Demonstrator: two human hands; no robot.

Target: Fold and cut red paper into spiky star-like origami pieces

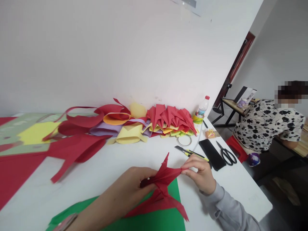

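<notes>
A folded red paper shape [166, 176] with several pointed ends is held between my two hands, above a green paper sheet [172, 219]. My left hand [137, 184] is closed on its left side, thumb on top. With thumb and forefinger, my right hand [198, 175] pinches the tip at its right. Another red pointed paper piece [166, 203] spreads below, over the green sheet; I cannot tell whether it is joined to the held shape. Just beyond my right hand lie a yellow utility knife [192, 153] and a black phone [212, 154].
Along the wall sit folded red paper pieces [166, 117], curled coloured paper [96, 120] and a bottle [202, 107]. Scissors [226, 154] and a tape ring [184, 140] lie on the white table [240, 189]. At right, a person in a patterned shirt [257, 125] sits at another table.
</notes>
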